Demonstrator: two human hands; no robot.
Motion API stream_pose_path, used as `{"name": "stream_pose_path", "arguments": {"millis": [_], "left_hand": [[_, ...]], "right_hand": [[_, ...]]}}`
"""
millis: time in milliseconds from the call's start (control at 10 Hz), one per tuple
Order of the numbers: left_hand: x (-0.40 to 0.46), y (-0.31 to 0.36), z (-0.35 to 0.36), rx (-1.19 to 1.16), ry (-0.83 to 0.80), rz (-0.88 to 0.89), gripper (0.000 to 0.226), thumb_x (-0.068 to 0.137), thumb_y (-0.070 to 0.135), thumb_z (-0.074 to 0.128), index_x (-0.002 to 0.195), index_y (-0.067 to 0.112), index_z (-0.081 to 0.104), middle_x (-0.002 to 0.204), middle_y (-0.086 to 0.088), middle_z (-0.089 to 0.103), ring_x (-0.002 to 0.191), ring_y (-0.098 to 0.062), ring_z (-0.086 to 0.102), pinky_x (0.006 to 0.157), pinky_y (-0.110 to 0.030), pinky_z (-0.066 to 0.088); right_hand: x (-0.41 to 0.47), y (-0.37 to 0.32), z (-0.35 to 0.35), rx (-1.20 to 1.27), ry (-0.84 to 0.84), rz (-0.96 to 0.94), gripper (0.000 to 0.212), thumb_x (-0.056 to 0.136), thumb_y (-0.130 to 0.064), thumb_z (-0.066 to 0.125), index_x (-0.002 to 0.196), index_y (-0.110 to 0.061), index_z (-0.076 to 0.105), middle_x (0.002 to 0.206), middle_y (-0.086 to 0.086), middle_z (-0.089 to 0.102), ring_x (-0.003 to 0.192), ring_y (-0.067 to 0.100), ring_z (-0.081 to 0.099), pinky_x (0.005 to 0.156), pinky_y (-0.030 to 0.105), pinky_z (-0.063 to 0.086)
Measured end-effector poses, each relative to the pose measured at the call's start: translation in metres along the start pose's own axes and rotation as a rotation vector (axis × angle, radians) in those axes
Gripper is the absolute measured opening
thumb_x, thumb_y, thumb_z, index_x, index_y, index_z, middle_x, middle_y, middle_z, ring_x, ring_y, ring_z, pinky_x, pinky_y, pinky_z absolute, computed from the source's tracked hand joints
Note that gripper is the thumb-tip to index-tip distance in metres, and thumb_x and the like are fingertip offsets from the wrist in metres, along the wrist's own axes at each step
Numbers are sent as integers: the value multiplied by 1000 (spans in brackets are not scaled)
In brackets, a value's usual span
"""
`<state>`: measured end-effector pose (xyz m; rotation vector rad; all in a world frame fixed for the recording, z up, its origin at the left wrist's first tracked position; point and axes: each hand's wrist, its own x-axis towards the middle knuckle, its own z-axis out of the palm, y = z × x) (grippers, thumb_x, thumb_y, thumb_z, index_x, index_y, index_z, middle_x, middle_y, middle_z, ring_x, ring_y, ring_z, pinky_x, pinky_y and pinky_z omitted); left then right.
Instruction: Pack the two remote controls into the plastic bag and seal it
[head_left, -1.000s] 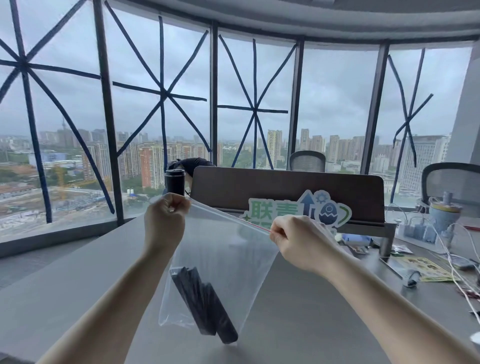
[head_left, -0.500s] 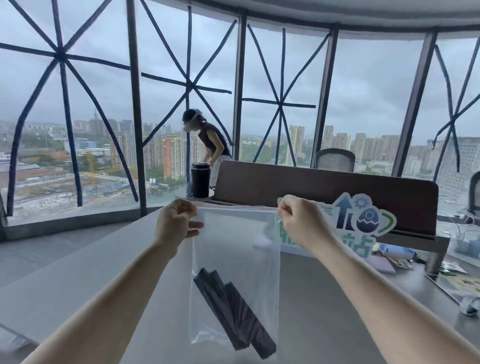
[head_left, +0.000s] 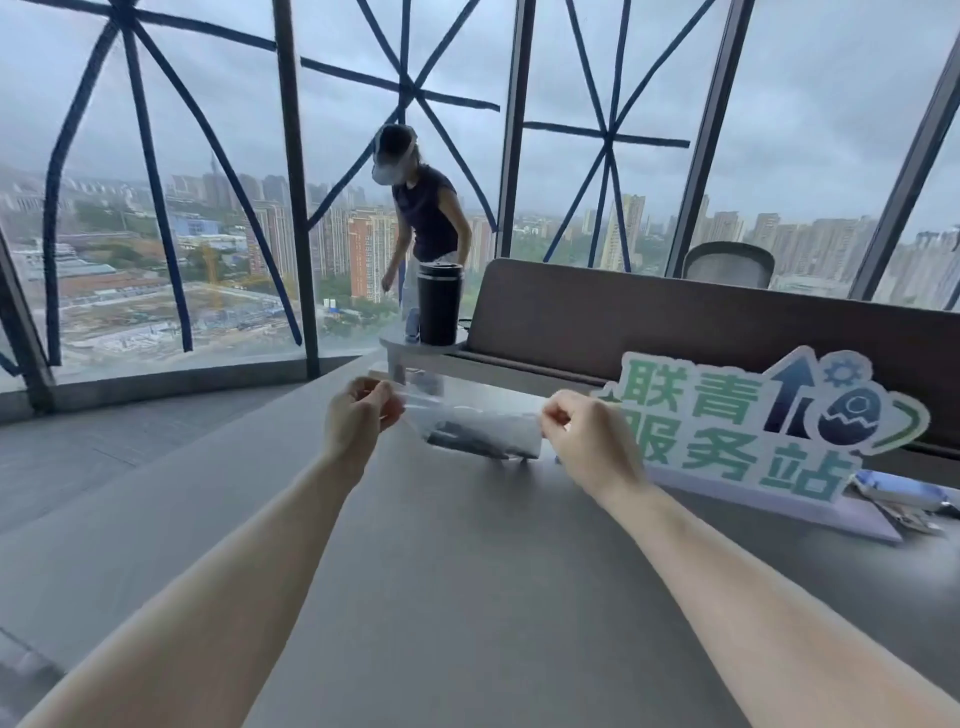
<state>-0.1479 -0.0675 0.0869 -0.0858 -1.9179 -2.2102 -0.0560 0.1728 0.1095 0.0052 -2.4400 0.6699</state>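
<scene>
One clear plastic bag (head_left: 470, 423) lay stretched out flat between the two hands, low over the grey worktop (head_left: 467, 571) and far from the camera. Dark shapes showed through it, the remote controls (head_left: 475, 446), but blur made it impossible to count them as two or to tell whether the bag's edge was sealed. Whether the bag rested on the worktop or hung just above it could not be told either.

The left hand (head_left: 358, 415) was closed in a pinch on the bag's left end, fingers curled toward the thumb. The right hand (head_left: 589, 441) pinched the right end in the same way. Both bare forearms reached forward from the bottom corners.

Just beside the right hand stood one cut-out sign (head_left: 753, 421) with green characters, a dark arrow, a gear and an egg shape, set on a pale base. Behind it ran one brown desk divider (head_left: 675, 322). One black tumbler (head_left: 440, 304) stood upright on a small shelf at the divider's left end, beyond the bag. One other person (head_left: 423, 208) in a dark sleeveless top and a headset stood past the tumbler by the windows (head_left: 156, 208), whose panes bore blue tape crosses. One mesh chair back (head_left: 727, 265) rose behind the divider. Some papers (head_left: 904, 499) lay at the right edge.
</scene>
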Motion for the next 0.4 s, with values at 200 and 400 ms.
{"name": "stream_pose_path", "arguments": {"millis": [200, 400], "left_hand": [[-36, -74, -32, 214, -3, -134, 14, 83, 24, 58, 73, 18, 66, 68, -11, 65, 72, -27, 60, 79, -41, 49], [-98, -67, -53, 224, 110, -89, 18, 89, 15, 53, 78, 12, 67, 77, -10, 66, 75, -25, 58, 70, -35, 42]], "right_hand": [[-58, 11, 27, -21, -554, 40, 13, 87, -25, 67, 87, -14, 73, 81, -2, 69, 55, 7, 57, 63, 25, 44], [-85, 9, -63, 104, -324, 67, 22, 91, -37, 64, 109, -28, 73, 88, -15, 69, 52, -16, 56, 72, 25, 51]]}}
